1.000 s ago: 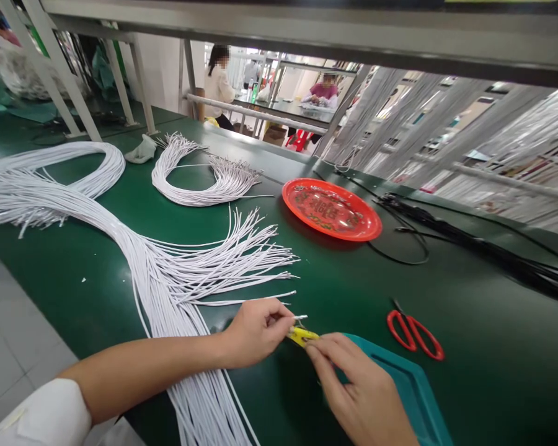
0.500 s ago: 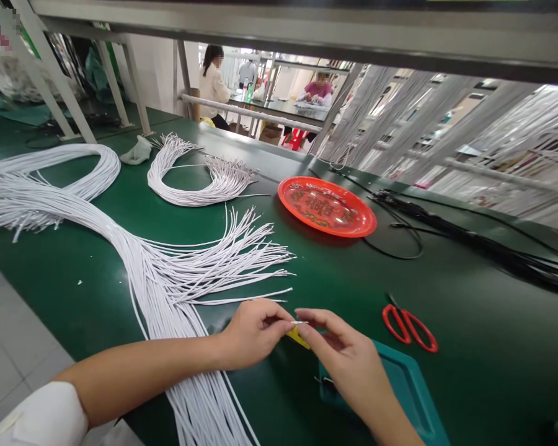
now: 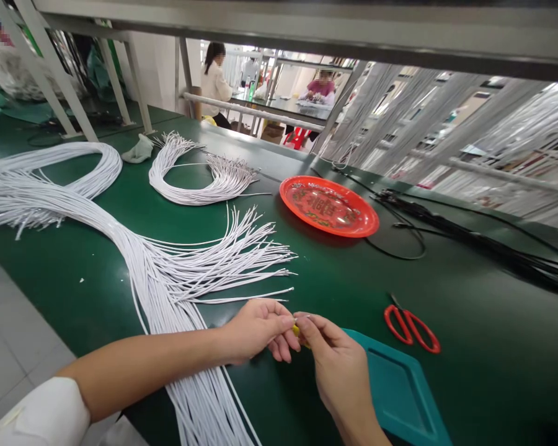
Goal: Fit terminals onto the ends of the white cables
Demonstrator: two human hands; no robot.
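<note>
My left hand [image 3: 265,331] is closed in a pinch, thumb against forefinger, on the end of a thin white wire [image 3: 301,317]. Thumb and forefinger of my right hand [image 3: 337,356] pinch the same end from the other side, the fingertips of both hands nearly touching. A small yellow thing [image 3: 296,330] shows at my right fingers; most of it is hidden, so its kind is unclear. Beneath my left forearm runs a long bundle of white cables [image 3: 167,279], its loose ends fanned out just beyond my hands.
A teal tray [image 3: 400,384] lies by my right wrist, with red-handled scissors [image 3: 411,328] beyond it. Farther back are a red plate [image 3: 328,207], a coiled white cable bundle [image 3: 186,195] and black cables [image 3: 469,238]. A shelf beam [image 3: 279,31] crosses above; people sit behind.
My right hand has turned and drawn slightly down and left, now covering more of the yellow thing. The lower fingers of my left hand have uncurled a little.
</note>
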